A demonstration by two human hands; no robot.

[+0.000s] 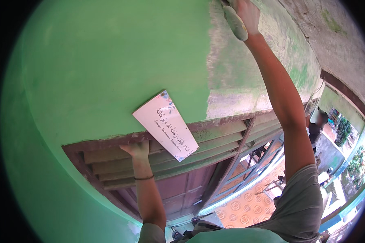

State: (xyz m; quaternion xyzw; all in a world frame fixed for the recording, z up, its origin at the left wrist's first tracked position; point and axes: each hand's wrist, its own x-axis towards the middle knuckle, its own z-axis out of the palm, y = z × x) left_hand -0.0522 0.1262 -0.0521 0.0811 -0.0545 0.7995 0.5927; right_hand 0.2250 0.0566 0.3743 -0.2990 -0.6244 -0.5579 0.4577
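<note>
High on the wall, my right hand [249,16] is closed around a paintbrush [235,23]. Its pale, rounded handle shows beside my wrist, while its bristles lie beyond the upper edge of the picture. Lower and to the left, my left hand [137,149] grips the brown wooden frame [109,140] above the slatted vent, its fingertips partly hidden. The wall [121,60] is even bright green on the left. Right of a ragged edge, the patchy, worn surface [235,77] shows old green and whitish paint. A white rectangular sign [166,125] with flowers and lettering hangs tilted near my left hand.
Slanted vent slats [215,148] run above a brown door [174,194]. Blue-framed window panes [243,166] stand open over an orange patterned tile floor [241,206]. A person [317,125] in dark clothing is at the right. A grey ceiling [336,36] slopes overhead.
</note>
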